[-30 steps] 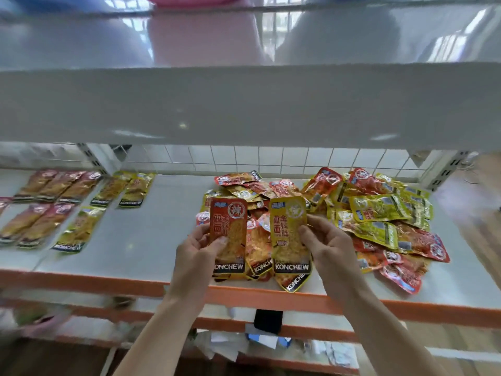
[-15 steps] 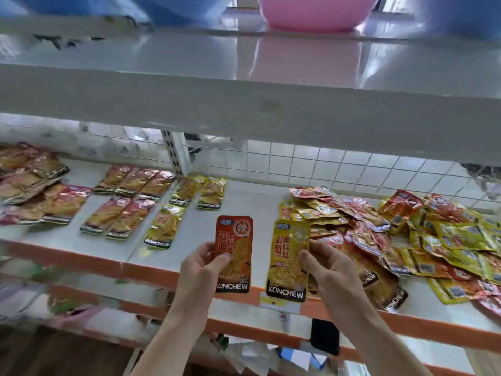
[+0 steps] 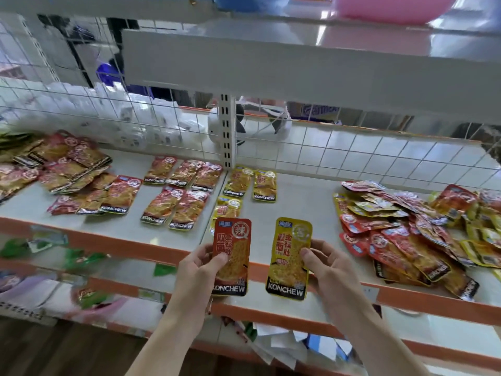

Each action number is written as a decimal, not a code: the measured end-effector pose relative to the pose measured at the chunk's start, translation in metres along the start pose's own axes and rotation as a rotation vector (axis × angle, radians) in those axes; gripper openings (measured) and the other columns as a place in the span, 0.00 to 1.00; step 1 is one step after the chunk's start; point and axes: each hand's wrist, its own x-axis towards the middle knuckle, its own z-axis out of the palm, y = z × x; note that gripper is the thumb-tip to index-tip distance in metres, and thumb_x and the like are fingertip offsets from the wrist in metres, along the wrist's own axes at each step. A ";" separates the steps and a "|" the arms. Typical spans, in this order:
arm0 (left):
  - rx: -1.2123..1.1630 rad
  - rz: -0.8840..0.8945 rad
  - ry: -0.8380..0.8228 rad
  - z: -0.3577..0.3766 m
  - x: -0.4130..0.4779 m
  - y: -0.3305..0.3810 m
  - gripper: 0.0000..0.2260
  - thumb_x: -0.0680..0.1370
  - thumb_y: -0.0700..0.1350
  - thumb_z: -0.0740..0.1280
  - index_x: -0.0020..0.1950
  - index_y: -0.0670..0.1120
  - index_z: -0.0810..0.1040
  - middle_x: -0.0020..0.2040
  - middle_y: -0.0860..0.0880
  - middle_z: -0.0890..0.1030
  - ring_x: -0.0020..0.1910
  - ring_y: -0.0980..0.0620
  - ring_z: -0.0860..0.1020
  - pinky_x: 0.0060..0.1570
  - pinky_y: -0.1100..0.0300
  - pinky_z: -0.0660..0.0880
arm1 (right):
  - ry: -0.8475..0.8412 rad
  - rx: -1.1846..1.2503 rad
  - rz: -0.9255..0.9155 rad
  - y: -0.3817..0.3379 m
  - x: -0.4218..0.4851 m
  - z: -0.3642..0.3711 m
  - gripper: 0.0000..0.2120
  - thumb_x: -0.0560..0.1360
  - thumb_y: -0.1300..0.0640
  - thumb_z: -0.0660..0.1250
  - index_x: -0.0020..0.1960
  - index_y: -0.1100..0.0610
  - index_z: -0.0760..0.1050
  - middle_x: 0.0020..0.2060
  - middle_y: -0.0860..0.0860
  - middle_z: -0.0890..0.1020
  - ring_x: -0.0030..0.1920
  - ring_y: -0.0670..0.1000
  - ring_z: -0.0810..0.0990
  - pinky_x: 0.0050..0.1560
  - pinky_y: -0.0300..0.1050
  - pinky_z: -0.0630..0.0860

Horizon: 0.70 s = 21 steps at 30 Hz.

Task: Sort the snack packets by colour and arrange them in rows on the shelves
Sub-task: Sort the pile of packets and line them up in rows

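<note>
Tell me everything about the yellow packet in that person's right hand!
The yellow packet is a flat, shiny pouch with rounded corners. It has a small blue label and a round badge on top, red characters down the left, a picture of pale crinkly snack, and a black KONCHEW band at the bottom. It is held upright, front to the camera. The right hand pinches its right edge, thumb on the front.

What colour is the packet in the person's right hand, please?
Yellow packet, held by the right hand; head view.
</note>
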 end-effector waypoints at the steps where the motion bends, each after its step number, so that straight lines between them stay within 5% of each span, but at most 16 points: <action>1: -0.009 -0.007 0.001 -0.005 0.001 -0.001 0.06 0.79 0.39 0.67 0.55 0.46 0.80 0.47 0.43 0.86 0.48 0.41 0.85 0.51 0.40 0.81 | 0.000 0.003 0.005 0.001 -0.001 0.004 0.07 0.80 0.65 0.63 0.56 0.60 0.78 0.47 0.56 0.86 0.48 0.55 0.86 0.51 0.56 0.81; 7: -0.022 -0.026 -0.005 -0.014 0.006 -0.007 0.07 0.79 0.40 0.67 0.56 0.45 0.79 0.48 0.42 0.86 0.49 0.40 0.85 0.51 0.41 0.81 | -0.012 -0.028 0.012 0.001 -0.001 0.014 0.08 0.80 0.65 0.63 0.57 0.60 0.77 0.46 0.55 0.86 0.49 0.55 0.85 0.57 0.62 0.79; 13: -0.023 -0.036 0.027 -0.009 0.014 -0.003 0.07 0.79 0.40 0.67 0.57 0.45 0.79 0.48 0.43 0.86 0.49 0.41 0.85 0.41 0.50 0.81 | -0.028 0.007 0.048 -0.002 0.016 0.010 0.08 0.80 0.65 0.64 0.58 0.60 0.77 0.47 0.54 0.87 0.49 0.54 0.86 0.49 0.54 0.82; 21: -0.012 -0.016 0.066 -0.001 0.035 0.021 0.08 0.79 0.39 0.67 0.57 0.45 0.79 0.46 0.45 0.86 0.49 0.44 0.84 0.44 0.52 0.79 | -0.035 -0.058 0.015 -0.013 0.058 0.010 0.07 0.80 0.65 0.63 0.57 0.59 0.77 0.43 0.52 0.87 0.45 0.50 0.86 0.45 0.43 0.81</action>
